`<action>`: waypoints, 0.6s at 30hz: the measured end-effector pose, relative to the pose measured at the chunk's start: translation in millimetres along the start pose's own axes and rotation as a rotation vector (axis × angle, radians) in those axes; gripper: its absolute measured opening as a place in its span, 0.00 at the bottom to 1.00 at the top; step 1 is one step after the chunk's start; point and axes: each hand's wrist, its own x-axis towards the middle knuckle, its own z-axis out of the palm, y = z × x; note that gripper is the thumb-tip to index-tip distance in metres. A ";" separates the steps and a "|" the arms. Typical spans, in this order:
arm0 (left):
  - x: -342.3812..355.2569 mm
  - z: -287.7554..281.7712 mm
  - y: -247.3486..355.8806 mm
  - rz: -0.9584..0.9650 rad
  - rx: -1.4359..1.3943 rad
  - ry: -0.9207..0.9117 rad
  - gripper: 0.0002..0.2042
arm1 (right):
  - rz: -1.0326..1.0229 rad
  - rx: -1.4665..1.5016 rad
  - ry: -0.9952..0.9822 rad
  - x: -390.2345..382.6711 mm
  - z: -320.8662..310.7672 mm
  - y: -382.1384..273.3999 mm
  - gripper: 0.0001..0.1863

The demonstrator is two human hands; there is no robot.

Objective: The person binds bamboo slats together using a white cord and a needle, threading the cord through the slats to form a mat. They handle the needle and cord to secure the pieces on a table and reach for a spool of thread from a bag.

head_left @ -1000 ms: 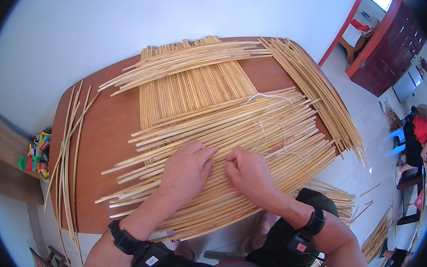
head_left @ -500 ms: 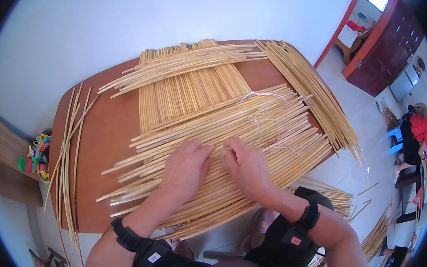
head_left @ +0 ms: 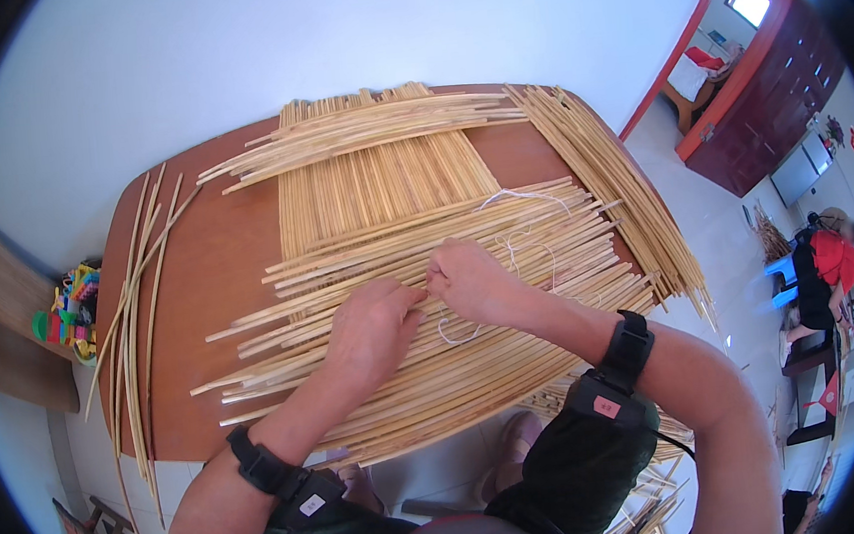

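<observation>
A loose layer of thin, straw-coloured sticks lies across the near part of the table, under both hands. My left hand rests over the middle of them, thumb and fingers pinched; what it grips is hidden. Close beside its fingertips, my right hand is closed in a pinch, apparently on white string. A curl of that white string hangs just below it, and more string loops over the sticks to the right. Beyond, a mat of sticks laid side by side stretches toward the wall.
The brown table carries a crosswise bundle of sticks at the back, a long bundle on the right and several loose sticks on the left. Colourful toy blocks stand left. Another person is at far right.
My right hand has moved up and slightly left, its fingers closing and its forearm swinging outward. A curl of white string now shows below it. My left hand has barely moved.
</observation>
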 end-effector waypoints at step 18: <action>-0.5 4.1 6.1 0.029 0.068 0.015 0.10 | 0.207 0.131 0.014 -71.4 -14.2 -30.9 0.12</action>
